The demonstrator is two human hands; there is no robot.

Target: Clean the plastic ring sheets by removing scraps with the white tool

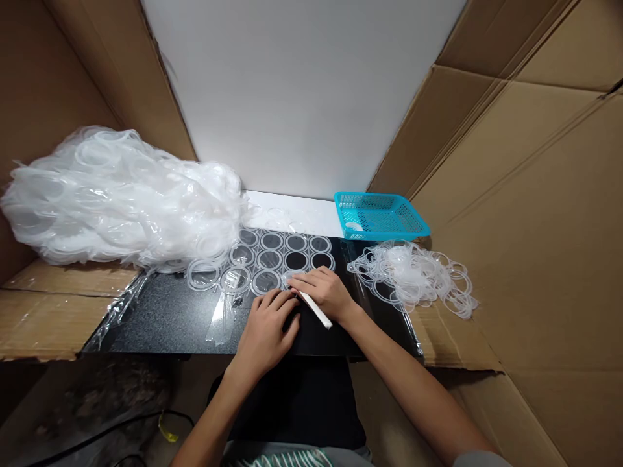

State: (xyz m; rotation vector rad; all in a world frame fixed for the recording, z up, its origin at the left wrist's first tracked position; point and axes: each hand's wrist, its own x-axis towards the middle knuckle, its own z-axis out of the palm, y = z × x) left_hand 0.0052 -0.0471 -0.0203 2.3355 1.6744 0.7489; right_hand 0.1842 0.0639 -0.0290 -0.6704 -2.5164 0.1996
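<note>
A clear plastic sheet of round rings [268,260] lies on the black tabletop, its rings in rows. My right hand [327,292] is closed around a slim white stick-shaped tool [317,310] and rests at the near right edge of the sheet. The tool's far end is hidden under the fingers. Beside it, my left hand [268,327] lies with fingers apart, fingertips near the same edge of the sheet. Both hands almost touch. The ring nearest my right fingers is partly covered.
A big heap of clear ring sheets [121,194] fills the left side. At the back right stands a turquoise basket [422,228] with a small white piece inside. A tangle of thin clear plastic loops [413,275] lies at right. Cardboard walls [535,214] enclose the black tabletop [160,318].
</note>
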